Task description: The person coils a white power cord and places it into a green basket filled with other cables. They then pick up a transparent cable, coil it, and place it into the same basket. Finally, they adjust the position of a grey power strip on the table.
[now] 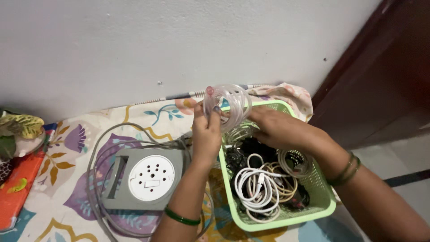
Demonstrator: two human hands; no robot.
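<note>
My left hand (206, 134) pinches a coil of clear plastic tubing (230, 104) with a small pink tip, holding it up over the back edge of a light green plastic basket (286, 218). My right hand (277, 127) grips the same coil from the right side, above the basket. The basket holds several coiled cables: white ones (257, 186), a beige one and black ones. Both wrists wear green bangles.
A grey extension box with a round white socket face (151, 177) lies left of the basket, its grey cord (96, 179) looped around it on a floral sheet (80, 148). A white wall stands behind, a dark brown door (385, 80) at right, colourful cushions at far left.
</note>
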